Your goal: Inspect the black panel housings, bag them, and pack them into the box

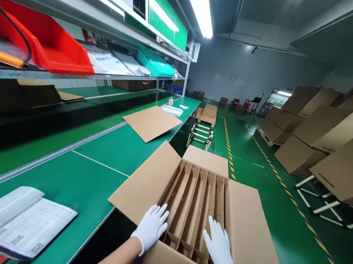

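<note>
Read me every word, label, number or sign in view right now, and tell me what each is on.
"MICRO": white package on the shelf; the lettering after it is too blurred to read.
Printed sheet on the bench: lines of print and square codes, too small to read.
Blue container on the shelf: pale marks, unreadable.
Open carton: no readable text on the sides shown.

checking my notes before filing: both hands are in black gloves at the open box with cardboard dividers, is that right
The gloves are white, not black, as the head view shows. The left hand and right hand are indeed at the open box with cardboard dividers.
</note>
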